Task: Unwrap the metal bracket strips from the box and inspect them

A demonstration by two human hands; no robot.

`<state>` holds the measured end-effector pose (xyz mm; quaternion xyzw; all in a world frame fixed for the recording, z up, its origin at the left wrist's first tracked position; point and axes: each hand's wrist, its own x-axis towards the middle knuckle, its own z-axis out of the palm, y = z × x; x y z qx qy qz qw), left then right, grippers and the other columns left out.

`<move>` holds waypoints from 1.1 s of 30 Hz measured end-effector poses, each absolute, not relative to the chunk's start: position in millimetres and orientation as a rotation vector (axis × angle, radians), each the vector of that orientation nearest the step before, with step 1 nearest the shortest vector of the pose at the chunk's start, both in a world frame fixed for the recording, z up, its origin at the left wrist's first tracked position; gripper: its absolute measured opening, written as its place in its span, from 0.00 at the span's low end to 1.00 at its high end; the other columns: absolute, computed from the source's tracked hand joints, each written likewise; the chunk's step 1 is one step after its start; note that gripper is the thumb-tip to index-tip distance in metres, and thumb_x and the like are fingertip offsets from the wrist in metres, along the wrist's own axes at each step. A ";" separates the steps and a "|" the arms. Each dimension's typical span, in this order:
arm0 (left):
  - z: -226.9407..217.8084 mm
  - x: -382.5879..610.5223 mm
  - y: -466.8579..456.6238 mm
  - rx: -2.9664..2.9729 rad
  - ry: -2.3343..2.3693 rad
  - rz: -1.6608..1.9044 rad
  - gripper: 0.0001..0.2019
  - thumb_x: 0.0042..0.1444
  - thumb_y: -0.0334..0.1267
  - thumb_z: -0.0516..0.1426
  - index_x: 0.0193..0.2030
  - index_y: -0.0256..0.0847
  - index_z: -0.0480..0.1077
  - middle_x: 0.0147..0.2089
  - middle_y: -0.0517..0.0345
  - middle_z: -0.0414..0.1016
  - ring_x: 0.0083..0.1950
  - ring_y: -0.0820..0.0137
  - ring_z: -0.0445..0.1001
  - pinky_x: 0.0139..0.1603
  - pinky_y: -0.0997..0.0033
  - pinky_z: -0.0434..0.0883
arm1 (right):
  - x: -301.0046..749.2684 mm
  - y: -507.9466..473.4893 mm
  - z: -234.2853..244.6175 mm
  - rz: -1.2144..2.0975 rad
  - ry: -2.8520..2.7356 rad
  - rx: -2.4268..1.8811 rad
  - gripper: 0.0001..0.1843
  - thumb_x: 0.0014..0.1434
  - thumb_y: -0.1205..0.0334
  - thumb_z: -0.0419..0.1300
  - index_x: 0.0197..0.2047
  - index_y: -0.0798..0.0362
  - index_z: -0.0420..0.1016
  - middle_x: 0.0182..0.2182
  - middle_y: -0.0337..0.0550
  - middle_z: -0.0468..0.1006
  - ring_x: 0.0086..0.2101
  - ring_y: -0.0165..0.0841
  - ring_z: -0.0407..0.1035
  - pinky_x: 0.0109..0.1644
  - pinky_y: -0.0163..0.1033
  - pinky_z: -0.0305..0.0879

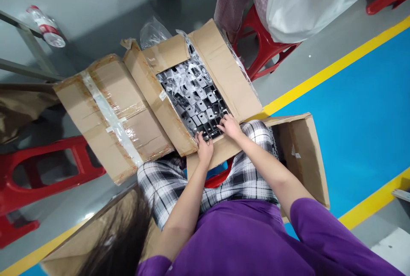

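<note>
An open cardboard box (221,71) stands in front of my knees, filled with several small black parts in clear plastic bags (198,96). My left hand (204,147) rests at the box's near edge, fingers curled over the nearest parts. My right hand (229,125) reaches into the near right corner, fingers bent down among the parts. What either hand holds is hidden by the fingers.
A taped, sealed carton (109,113) lies to the left. Another open carton (304,156) sits by my right leg. Red plastic stools (35,173) stand left, and another person sits on a red stool (265,49) beyond the box. A plastic bottle (46,26) lies far left.
</note>
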<state>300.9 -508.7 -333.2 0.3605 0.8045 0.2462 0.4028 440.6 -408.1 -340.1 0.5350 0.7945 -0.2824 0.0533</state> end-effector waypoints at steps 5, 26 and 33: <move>-334.6 299.7 -509.5 0.858 2.011 0.600 0.27 0.55 0.30 0.54 0.63 0.40 0.56 0.69 0.40 0.59 0.74 0.57 0.55 0.72 0.56 0.59 | 441.9 -410.6 -342.6 -0.887 2.441 1.739 0.10 0.62 0.65 0.56 0.44 0.56 0.77 0.46 0.55 0.73 0.51 0.47 0.64 0.56 0.51 0.65; -329.6 292.2 -496.7 0.665 1.839 0.710 0.38 0.50 0.21 0.53 0.68 0.35 0.45 0.73 0.32 0.52 0.76 0.59 0.51 0.75 0.54 0.50 | 362.2 -426.3 -349.9 -0.978 1.868 2.429 0.71 0.38 0.46 0.76 0.74 0.59 0.41 0.52 0.69 0.67 0.54 0.58 0.63 0.59 0.65 0.54; -261.0 264.0 -535.3 0.686 1.550 0.950 0.41 0.51 0.29 0.57 0.70 0.46 0.44 0.72 0.39 0.58 0.73 0.60 0.58 0.70 0.53 0.61 | 439.0 -436.4 -256.5 -1.721 1.929 2.422 0.60 0.43 0.50 0.69 0.73 0.53 0.44 0.62 0.61 0.64 0.63 0.52 0.58 0.67 0.62 0.51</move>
